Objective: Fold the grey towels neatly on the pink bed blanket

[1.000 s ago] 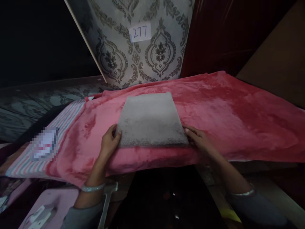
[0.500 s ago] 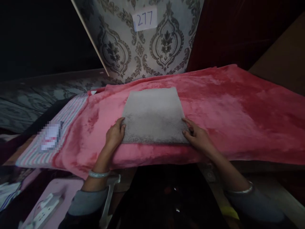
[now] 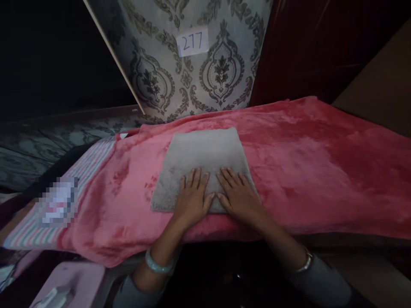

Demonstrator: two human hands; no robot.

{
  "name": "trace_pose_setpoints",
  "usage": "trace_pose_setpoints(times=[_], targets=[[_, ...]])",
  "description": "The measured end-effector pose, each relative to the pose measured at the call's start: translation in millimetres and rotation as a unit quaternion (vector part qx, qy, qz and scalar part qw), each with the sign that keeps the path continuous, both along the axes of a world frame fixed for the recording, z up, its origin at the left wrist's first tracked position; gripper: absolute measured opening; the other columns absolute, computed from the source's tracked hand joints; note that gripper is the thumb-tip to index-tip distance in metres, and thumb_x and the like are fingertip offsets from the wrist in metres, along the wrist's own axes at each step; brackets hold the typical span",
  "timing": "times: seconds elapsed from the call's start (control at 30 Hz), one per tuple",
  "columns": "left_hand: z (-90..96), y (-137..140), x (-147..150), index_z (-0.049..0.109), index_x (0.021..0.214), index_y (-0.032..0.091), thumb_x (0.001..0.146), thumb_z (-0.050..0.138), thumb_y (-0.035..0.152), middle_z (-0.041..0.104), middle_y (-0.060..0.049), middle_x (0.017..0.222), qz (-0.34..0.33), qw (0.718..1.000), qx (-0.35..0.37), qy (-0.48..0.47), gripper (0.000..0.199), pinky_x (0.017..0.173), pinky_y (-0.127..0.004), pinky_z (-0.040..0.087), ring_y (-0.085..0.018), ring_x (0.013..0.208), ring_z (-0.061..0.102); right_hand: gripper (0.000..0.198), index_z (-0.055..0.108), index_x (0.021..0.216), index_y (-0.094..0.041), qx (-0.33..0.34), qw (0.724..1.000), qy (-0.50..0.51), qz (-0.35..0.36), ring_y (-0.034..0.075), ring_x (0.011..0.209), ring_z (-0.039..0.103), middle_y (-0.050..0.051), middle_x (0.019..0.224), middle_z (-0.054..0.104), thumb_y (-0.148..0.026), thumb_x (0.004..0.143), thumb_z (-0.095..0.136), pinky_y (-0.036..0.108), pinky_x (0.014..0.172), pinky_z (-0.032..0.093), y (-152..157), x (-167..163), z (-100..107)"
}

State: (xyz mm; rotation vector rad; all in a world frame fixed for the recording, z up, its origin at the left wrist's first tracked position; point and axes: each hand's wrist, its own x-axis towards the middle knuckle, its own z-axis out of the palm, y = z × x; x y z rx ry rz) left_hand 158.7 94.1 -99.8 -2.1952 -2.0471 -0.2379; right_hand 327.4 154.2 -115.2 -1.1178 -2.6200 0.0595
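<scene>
A grey plush cloth (image 3: pixel 205 147), roughly square and lying flat, rests on a pink fleece blanket (image 3: pixel 298 171). My left hand (image 3: pixel 192 196) lies palm down on the cloth's near half, fingers stretched out and pointing away from me. Beside it, my right hand (image 3: pixel 239 194) is pressed flat on the same cloth, its fingers slightly spread. The two thumbs nearly meet near the middle of the near edge. Parts of that edge are hidden under my hands and wrists.
A striped cloth (image 3: pixel 25 235) shows at the left, with a blurred-out item (image 3: pixel 59 203) on it. Below stands a pink stool (image 3: pixel 77 278) bearing a white object. Patterned wallpaper (image 3: pixel 189 94) with a paper marked 277 (image 3: pixel 192 41) rises behind the blanket.
My hands have left the cloth's left and right edges and moved inward onto its top, opening flat. The camera view has tilted up slightly.
</scene>
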Motion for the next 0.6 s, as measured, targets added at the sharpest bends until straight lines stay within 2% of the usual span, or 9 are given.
trace_pose_setpoints(times=[0.27, 0.4, 0.5, 0.6], targets=[[8.7, -1.5, -0.6, 0.033, 0.154, 0.018, 0.099, 0.041, 0.047, 0.023, -0.014, 0.164, 0.021, 0.999, -0.045, -0.018, 0.063, 0.120, -0.059, 0.022, -0.032, 0.151, 0.020, 0.059, 0.041, 0.152, -0.014, 0.020, 1.000, 0.002, -0.010, 0.026, 0.148, 0.025, 0.010, 0.160, 0.028, -0.034, 0.097, 0.037, 0.050, 0.118, 0.024, 0.5, 0.3, -2.6], [12.2, -1.1, -5.0, 0.030, 0.155, 0.021, 0.098, 0.041, 0.053, 0.021, -0.014, 0.164, 0.013, 0.997, -0.069, -0.029, 0.067, 0.120, -0.057, 0.021, -0.030, 0.152, 0.018, 0.059, 0.041, 0.152, -0.015, 0.015, 1.000, -0.007, -0.008, 0.027, 0.147, 0.028, 0.010, 0.159, 0.029, -0.036, 0.097, 0.037, 0.050, 0.117, 0.027, 2.8, 0.5, -4.2], [13.7, -1.2, -22.0, 0.029, 0.156, 0.024, 0.096, 0.041, 0.058, 0.021, -0.015, 0.164, 0.037, 0.996, -0.081, -0.025, 0.070, 0.121, -0.057, 0.019, -0.029, 0.152, 0.018, 0.060, 0.039, 0.153, -0.015, 0.004, 1.000, -0.016, -0.008, 0.028, 0.147, 0.027, 0.011, 0.159, 0.029, -0.037, 0.098, 0.038, 0.051, 0.118, 0.027, 3.3, 0.9, -5.1], [16.7, -3.1, -50.3, 0.032, 0.155, 0.022, 0.097, 0.039, 0.058, 0.020, -0.015, 0.164, 0.107, 0.991, -0.084, -0.012, 0.068, 0.120, -0.057, 0.018, -0.030, 0.152, 0.019, 0.061, 0.037, 0.154, -0.015, -0.016, 1.000, -0.022, -0.006, 0.028, 0.148, 0.025, 0.011, 0.160, 0.027, -0.039, 0.099, 0.038, 0.051, 0.119, 0.025, 4.3, 2.5, -4.6]])
